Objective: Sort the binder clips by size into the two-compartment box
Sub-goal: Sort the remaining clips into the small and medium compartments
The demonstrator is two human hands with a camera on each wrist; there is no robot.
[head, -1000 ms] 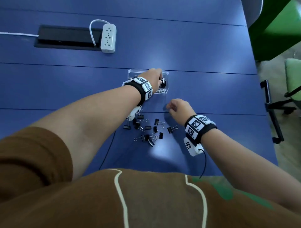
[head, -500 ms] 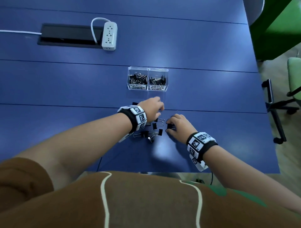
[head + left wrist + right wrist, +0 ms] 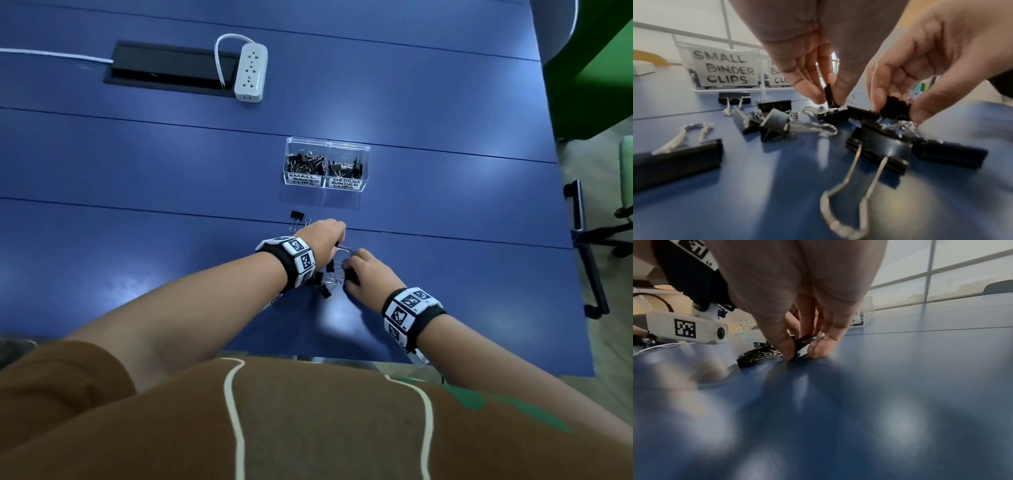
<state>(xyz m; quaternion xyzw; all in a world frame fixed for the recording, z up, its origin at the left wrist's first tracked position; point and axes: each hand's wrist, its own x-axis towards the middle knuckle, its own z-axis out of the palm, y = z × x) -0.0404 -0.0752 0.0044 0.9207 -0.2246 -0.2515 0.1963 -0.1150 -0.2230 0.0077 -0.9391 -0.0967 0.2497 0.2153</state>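
Observation:
A clear two-compartment box [image 3: 363, 149] stands mid-table, its left half labelled small binder clips and its right half medium; both halves hold black clips. Several loose black binder clips [image 3: 324, 287] lie in a pile near me, and one clip [image 3: 296, 216] lies apart, farther out. My left hand [image 3: 339, 240] is down at the pile, with thumb and fingers pinching a small black clip [image 3: 829, 95] upright. Just to its right, my right hand [image 3: 348, 274] pinches another black clip [image 3: 895, 105] between thumb and fingertips; this same clip [image 3: 802, 348] sits low on the table in the right wrist view.
A white power strip [image 3: 251, 72] and a black cable recess [image 3: 168, 68] sit at the far left. The blue table [image 3: 462, 212] ends at the right, where a black chair frame [image 3: 582, 240] stands on the floor.
My left hand has come back from the box to the pile and taken hold of a clip. My right hand has dropped onto the pile's right side and closed on a clip.

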